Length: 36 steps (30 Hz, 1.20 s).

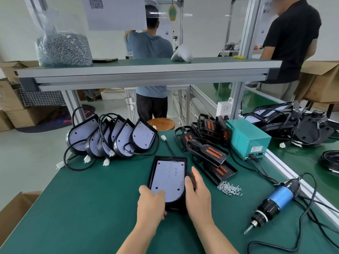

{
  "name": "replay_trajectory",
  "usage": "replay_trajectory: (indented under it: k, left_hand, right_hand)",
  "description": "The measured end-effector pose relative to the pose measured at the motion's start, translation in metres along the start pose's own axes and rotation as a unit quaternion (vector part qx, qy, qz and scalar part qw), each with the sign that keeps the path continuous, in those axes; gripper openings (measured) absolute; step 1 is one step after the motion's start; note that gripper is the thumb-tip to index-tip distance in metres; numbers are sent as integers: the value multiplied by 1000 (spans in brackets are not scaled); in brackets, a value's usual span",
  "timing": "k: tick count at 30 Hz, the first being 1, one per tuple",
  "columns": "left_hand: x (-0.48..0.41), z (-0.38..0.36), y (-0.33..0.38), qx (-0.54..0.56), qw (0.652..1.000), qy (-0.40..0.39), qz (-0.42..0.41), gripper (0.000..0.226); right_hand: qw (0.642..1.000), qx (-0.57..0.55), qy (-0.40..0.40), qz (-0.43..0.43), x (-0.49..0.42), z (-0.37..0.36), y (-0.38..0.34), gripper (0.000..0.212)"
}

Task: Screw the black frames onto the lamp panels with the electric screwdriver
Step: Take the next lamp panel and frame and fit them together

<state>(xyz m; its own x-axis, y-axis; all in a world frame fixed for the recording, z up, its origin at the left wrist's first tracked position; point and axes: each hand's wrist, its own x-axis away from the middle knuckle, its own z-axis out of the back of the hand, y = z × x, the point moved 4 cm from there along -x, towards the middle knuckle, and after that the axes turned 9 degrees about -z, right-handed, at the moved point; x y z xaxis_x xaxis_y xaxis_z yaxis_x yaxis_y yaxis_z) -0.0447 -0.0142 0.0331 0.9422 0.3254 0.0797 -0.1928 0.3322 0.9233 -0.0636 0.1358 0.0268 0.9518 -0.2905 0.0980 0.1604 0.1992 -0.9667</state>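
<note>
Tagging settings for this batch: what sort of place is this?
Probably a factory assembly station for lamps: a row of lamp panels, a pile of screws and an electric screwdriver sit on the green workbench.

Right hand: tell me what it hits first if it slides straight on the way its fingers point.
Probably the pile of black frames just beyond the right hand, past the right edge of the lamp panel; depth is unclear.
</note>
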Motion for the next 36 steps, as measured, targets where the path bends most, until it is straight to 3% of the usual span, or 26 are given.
replay_trajectory:
  k: [4, 10, 15, 19, 22, 24, 26, 30, 36]
  left_hand:
    - [23, -5, -5, 24, 999, -35, 5, 11]
    - [31, 2, -5, -10, 996, -91, 11, 16]
    - [8, 3, 5, -189, 977, -46, -93, 45]
    - [-21, -2, 7, -96, 989, -44, -99, 32]
    - [-25, -6, -1, -30, 992, -42, -116, 11]
    - [-23, -6, -7, 18, 989, -41, -139, 39]
    - [-24, -5, -11, 73, 985, -40, -148, 53]
    - [-26, -3, -12, 76, 981, -31, -175, 50]
    - [-26, -5, -14, 60, 979, -32, -194, 53]
  right_hand:
    - [999, -36, -1, -24, 5, 5, -3, 52]
    - [996, 46, -62, -49, 9, 15, -1, 69]
    - [994, 88, -42, -59, 21, 24, 9, 71]
    - [995, 84, -45, -42, 19, 27, 4, 66]
    - [999, 3, -14, -48, -8, 38, -14, 64]
    - [990, -107, -6, -87, -39, 42, -29, 58]
    - [976, -172, -12, -131, -69, 40, -42, 55]
    - [963, -180, -28, -196, -108, 29, -48, 56]
    - [968, -130, 4, -217, -124, 21, -39, 46]
